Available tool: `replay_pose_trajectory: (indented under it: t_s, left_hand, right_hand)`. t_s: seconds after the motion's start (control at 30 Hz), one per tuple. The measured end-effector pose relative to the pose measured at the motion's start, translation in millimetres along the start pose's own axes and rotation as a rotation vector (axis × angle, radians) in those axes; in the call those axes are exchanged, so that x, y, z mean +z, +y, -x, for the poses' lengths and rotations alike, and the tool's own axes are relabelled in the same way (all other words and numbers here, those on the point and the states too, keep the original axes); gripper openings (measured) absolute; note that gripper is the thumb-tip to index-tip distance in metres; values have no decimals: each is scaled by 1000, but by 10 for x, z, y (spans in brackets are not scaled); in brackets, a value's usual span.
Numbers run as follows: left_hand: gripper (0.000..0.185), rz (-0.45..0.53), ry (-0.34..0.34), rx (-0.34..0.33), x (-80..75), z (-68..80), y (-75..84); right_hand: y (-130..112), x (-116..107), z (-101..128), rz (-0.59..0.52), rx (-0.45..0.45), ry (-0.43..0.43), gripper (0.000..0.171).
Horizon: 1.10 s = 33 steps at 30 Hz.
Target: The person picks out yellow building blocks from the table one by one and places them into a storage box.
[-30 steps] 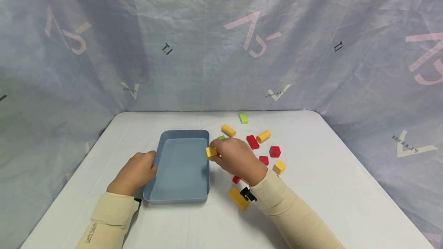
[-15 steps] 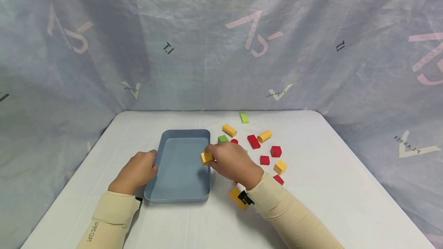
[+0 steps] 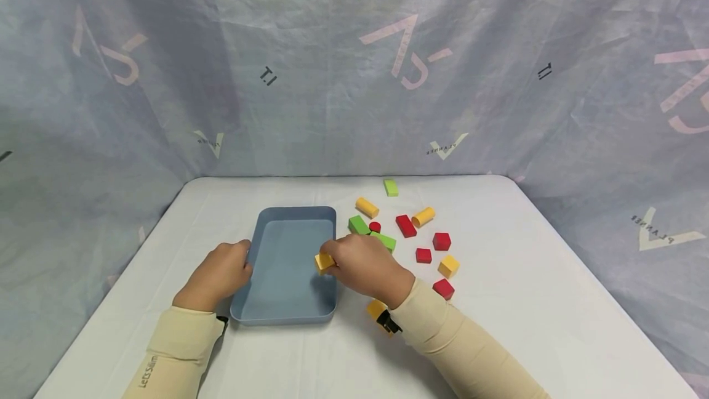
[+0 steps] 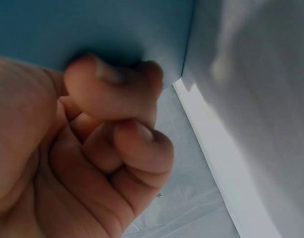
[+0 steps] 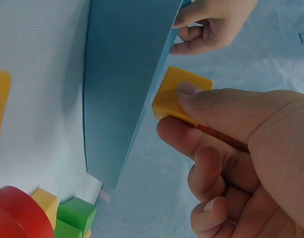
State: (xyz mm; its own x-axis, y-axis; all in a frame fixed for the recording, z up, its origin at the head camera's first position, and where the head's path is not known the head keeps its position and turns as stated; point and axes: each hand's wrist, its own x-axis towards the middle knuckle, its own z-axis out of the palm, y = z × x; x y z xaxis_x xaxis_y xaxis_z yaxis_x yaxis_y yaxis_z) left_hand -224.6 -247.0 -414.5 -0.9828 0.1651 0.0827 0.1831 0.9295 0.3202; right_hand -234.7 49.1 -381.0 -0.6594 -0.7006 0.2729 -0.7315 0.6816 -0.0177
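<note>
Through the head feed I see the blue-grey tray point(image 3: 288, 276) lying on the white table point(image 3: 526, 325), and I place everything by it. At the tray's left side, the left hand point(image 3: 218, 273) grips the rim, thumb and fingers curled in against the wall. The right hand point(image 3: 365, 266) crosses the tray's right rim and pinches a yellow cube point(image 3: 323, 263) between thumb and index finger, its other fingers bent inward; I see that cube over the right part of the tray, though I cannot tell how high. Just right of the tray's far corner I count 1 green block point(image 3: 357, 225), 1 red round piece point(image 3: 375, 226) and 1 yellow cylinder point(image 3: 367, 207). Farther right of the tray lie 4 red blocks point(image 3: 406, 226), another yellow cylinder point(image 3: 423, 217) and a second yellow cube point(image 3: 448, 266). A light green block point(image 3: 390, 188) sits beyond the tray's far edge, off to the right. Near the tray's close right corner, my view of a yellow block point(image 3: 376, 308) is partly covered by the black strap point(image 3: 389, 323) at the right sleeve point(image 3: 443, 331).
</note>
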Motion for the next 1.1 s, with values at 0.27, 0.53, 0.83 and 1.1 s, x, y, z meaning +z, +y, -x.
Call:
replay_pose_trajectory:
  t_s: [0.27,0.53,0.83,1.1]
  left_hand:
    - [23,-6,9,6,-2,-1,-1]
    - [25,-5,3,0,-4,6,9]
    - [31,-15,-3,-3,-11,5,18]
    - [28,-8,1,0,-14,3,21]
  right_hand:
    - [-18,4,-2,-9,13,-61,26]
    - [-24,32,-8,-31,18,-92,30]
    - [-62,61,-1,-16,-26,-81,28]
    - [-93,114,4,-5,-37,-97,25]
